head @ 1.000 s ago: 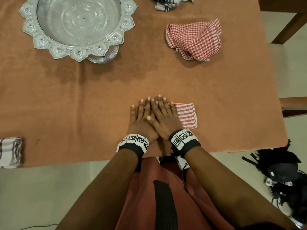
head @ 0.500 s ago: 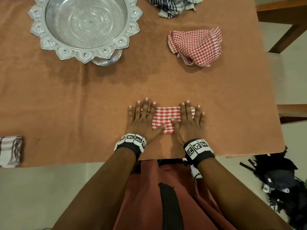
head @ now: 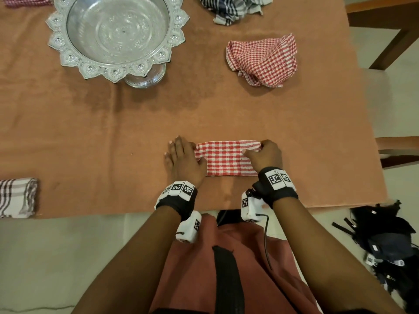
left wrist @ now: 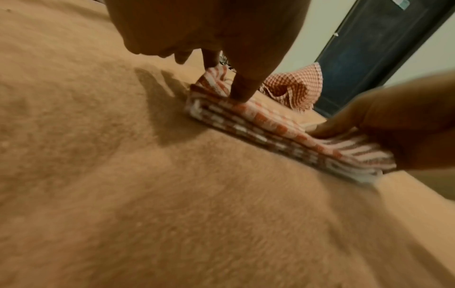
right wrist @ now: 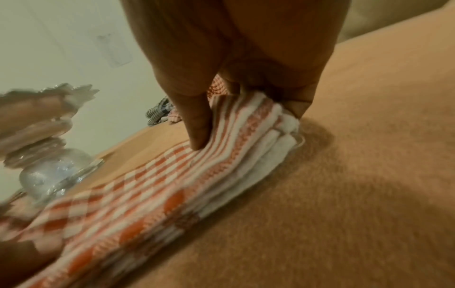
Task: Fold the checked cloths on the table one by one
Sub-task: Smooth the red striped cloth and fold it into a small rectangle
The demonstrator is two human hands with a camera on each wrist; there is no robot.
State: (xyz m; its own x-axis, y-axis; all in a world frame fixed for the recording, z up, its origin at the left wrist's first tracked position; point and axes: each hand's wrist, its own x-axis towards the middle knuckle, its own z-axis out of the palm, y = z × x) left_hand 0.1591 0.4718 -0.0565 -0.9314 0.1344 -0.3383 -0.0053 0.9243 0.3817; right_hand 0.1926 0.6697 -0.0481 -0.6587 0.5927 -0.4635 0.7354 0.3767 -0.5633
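Head view: left hand (head: 182, 158) and right hand (head: 265, 154) pinch ends of folded red cloth (head: 226, 158); grip set, likely next fold across.

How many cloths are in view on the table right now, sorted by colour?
Red-and-white checked: 2, the folded cloth under both hands and a crumpled cloth.
Blue checked: 1.
Brown-striped white: 1.
Pink, at the top-left edge: 1.
Total: 5

Near the table's (head: 90, 132) front edge, the left hand (head: 183, 160) and right hand (head: 266, 155) pinch the ends of a folded red checked cloth (head: 226, 158); a crumpled red one (head: 263, 61) lies farther back.
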